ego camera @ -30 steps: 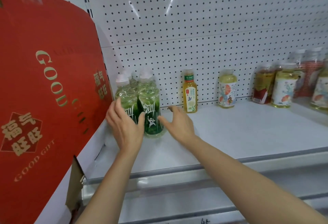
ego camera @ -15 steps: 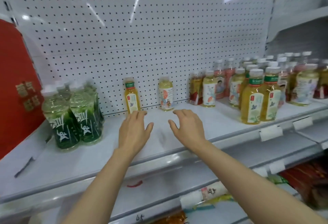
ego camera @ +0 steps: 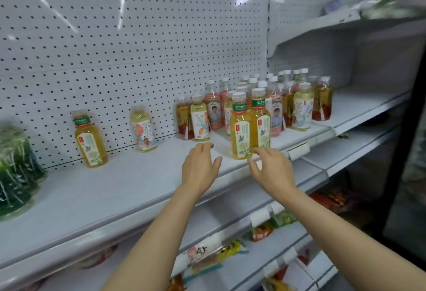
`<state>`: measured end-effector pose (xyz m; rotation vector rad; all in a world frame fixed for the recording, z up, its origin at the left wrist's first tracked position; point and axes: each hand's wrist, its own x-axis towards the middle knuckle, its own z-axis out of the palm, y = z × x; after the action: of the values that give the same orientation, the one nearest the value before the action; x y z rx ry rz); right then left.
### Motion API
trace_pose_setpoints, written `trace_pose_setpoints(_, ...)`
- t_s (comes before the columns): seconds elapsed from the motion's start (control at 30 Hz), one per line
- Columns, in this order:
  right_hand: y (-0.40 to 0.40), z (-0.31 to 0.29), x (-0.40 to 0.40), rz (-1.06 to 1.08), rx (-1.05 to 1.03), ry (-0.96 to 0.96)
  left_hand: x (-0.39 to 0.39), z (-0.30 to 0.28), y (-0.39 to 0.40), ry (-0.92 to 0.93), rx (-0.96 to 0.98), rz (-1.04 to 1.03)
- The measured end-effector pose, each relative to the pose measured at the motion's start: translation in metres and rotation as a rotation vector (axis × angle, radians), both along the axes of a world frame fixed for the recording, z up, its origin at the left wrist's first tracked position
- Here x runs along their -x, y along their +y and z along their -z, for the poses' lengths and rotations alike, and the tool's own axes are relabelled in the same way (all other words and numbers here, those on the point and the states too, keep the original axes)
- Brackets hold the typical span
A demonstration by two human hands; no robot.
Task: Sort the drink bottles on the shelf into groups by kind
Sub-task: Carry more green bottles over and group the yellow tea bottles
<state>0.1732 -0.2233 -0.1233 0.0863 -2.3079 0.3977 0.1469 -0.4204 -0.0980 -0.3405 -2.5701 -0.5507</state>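
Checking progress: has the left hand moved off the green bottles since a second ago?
Yes. The left hand has gone right along the shelf, well clear of the green bottles.

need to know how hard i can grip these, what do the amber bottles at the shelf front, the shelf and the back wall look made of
Amber bottles: likely clear glossy plastic, since the drink shows through; printed wrap labels, pale caps.
Shelf: looks like pale painted sheet metal with a smooth, faintly shiny face.
Back wall: same painted metal look, punched with regular holes, streaked with light reflections.

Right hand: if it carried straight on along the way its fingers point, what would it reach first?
Most likely the front pair of yellow tea bottles. The right hand is open, its fingertips at the base of the nearer one. Whether they already touch is unclear.
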Motion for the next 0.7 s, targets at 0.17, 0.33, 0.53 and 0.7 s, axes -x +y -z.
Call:
trace_pose_setpoints(0.17,0.044,-0.003,0.017,0.048,0.031,-0.019,0.027,-0.005,0.047,-0.074,-0.111,0.031)
trace_pose_setpoints(0.33,0.063,-0.002,0.039,0.053,0.138,-0.023,0.057,-0.006,0.078,-0.146,-0.284,0.051)
trace_pose_setpoints(0.53,0.066,-0.004,0.076,-0.089,0.388,-0.082,0.084,0.004,0.101,-0.146,-0.507,0.082)
trace_pose_setpoints(0.7,0.048,0.006,0.103,-0.165,0.543,-0.127,0.098,0.016,0.105,-0.1,-0.608,0.115)
